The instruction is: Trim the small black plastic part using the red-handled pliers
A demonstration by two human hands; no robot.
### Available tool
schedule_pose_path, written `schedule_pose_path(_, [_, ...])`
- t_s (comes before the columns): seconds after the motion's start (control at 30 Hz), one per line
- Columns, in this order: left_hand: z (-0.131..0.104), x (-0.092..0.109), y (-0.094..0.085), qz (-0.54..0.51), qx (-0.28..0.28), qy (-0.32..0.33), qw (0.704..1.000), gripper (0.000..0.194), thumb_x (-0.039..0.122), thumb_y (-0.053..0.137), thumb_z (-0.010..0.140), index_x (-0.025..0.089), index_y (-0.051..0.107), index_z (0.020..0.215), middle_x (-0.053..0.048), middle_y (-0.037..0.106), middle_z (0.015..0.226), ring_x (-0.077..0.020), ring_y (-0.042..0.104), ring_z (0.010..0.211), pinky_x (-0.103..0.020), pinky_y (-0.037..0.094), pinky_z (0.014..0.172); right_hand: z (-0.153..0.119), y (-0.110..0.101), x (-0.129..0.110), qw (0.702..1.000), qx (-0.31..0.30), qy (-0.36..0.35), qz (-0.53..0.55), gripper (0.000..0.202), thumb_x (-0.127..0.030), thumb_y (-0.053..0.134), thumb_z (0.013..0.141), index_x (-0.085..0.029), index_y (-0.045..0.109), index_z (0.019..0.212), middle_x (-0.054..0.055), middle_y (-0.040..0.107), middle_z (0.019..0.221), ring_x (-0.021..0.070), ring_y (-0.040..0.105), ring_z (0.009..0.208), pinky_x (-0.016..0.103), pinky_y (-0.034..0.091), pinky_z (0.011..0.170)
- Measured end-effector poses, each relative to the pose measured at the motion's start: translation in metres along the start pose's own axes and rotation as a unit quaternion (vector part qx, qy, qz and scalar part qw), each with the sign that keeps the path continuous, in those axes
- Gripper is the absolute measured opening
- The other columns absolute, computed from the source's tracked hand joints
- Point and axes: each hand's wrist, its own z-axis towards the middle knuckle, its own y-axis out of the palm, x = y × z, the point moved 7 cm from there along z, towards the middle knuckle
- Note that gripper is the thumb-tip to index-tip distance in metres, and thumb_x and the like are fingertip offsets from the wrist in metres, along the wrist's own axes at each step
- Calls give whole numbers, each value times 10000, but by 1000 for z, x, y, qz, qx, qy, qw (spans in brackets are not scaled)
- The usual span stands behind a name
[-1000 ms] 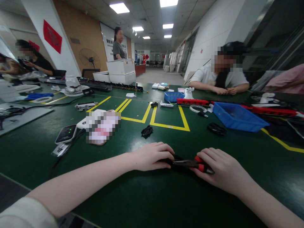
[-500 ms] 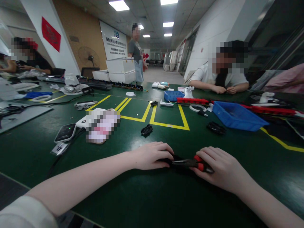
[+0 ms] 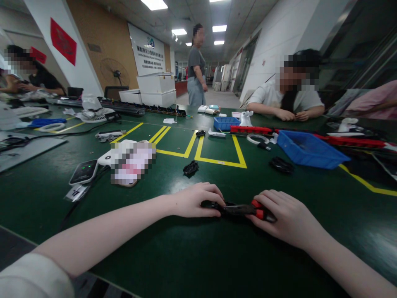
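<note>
My left hand (image 3: 201,200) is closed on a small black part (image 3: 212,204) just above the green table (image 3: 192,256). To its right, my right hand (image 3: 276,209) grips the red handles of a pair of pliers (image 3: 245,209), whose jaws point left and reach the black part. Whether the jaws pinch the part cannot be made out. Beyond my hands lie a crumpled black piece (image 3: 190,168) and, farther right, a black bundle (image 3: 281,164).
A phone (image 3: 132,163) and a small device with green lights (image 3: 83,172) lie left, with a cable. A blue tray (image 3: 312,151) and smaller blue tray (image 3: 227,123) stand beyond. One person (image 3: 287,97) sits opposite; another (image 3: 196,66) stands behind.
The pliers' jaws have shifted slightly left against the black part, and more of that part shows in my left hand. The standing person in the background has moved right.
</note>
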Motion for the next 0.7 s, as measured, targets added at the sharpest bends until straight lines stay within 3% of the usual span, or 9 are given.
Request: schedule_pose_path(0.7, [1, 0, 0, 2, 0, -9, 1000, 151, 243, 644, 895, 185, 644, 1034, -79, 611, 1148, -213, 580, 1062, -342, 436, 950, 0, 1, 0, 1000, 1, -2, -4, 243, -413, 586, 858, -181, 637, 909, 73, 676, 837, 191, 626, 705, 301, 489, 621])
